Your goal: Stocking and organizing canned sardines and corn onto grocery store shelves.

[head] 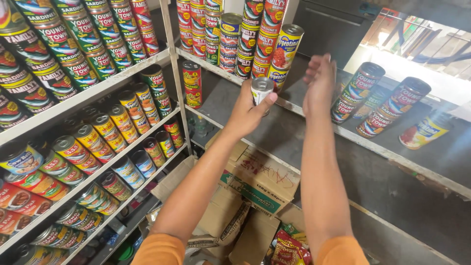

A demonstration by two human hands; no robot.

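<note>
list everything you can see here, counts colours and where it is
small tin: one, silver top, pale label, held in front of the right-hand shelf
stacked cans: many, red, green and yellow labels, back of the right-hand shelf
yellow-label can: one, top of the stack nearest the hands
lying cans: about five, green, red and yellow, on their sides at the right of the shelf
rack cans: too many to count, mixed colours, rows on the left rack
cardboard boxes: several, brown, open, on the floor below
snack packets: a few, red and yellow, in a bottom box
left hand: grip closed round the small tin
right hand: open, empty, raised beside it
</note>
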